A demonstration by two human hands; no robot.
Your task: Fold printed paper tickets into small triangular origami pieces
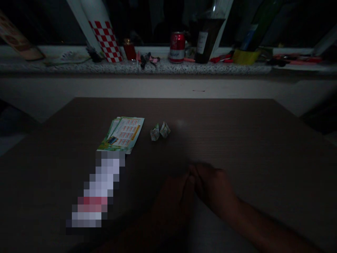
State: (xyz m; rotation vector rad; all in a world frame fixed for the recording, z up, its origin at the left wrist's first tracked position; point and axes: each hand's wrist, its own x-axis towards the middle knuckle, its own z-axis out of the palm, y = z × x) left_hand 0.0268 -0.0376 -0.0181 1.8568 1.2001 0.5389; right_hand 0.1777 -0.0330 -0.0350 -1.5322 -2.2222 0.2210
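Observation:
My left hand (173, 193) and my right hand (214, 184) meet low over the table, right of the middle, with their fingertips pressed together. Both are closed in a pinch. Whatever may be between the fingers is hidden by the hands and the dark. Beyond them lie two small folded paper pieces (154, 133), side by side, with printed green and white faces. To their left is a loose stack of printed paper sheets (122, 135) with a calendar-like grid and green edges.
A pixelated, blurred-out long object (100, 189) lies on the brown table (250, 147) left of my hands. Along the granite windowsill (158, 68) stand a red can (177, 47), a red-white checkered container (106, 40), a dark vessel (207, 40), a green bottle (256, 26) and small clutter.

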